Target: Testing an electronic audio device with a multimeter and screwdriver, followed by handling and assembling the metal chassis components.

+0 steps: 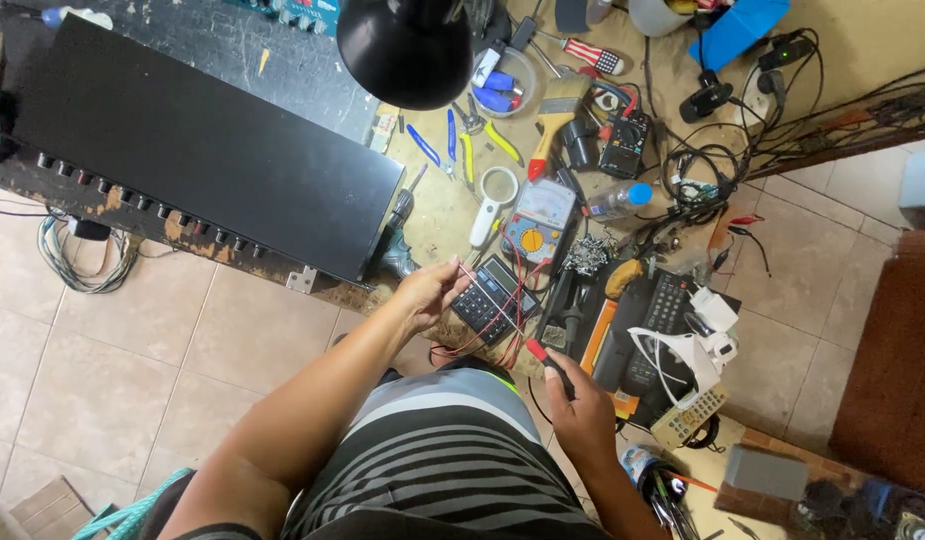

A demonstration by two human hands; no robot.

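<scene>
Looks like mid probe setup: left hand [428, 292] pinching the thin red lead [480, 290] above the black calculator [495, 297] on the cluttered surface [433, 215], right hand [583, 412] gripping the red-tipped probe [548, 362] near the waist, so next probably needs untangling.

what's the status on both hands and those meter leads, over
Left hand pinching thin red test lead wire. Right hand shut on red-tipped black probe. Small black calculator lies under the leads; black desk lamp shade blocks part of the bench.
</scene>
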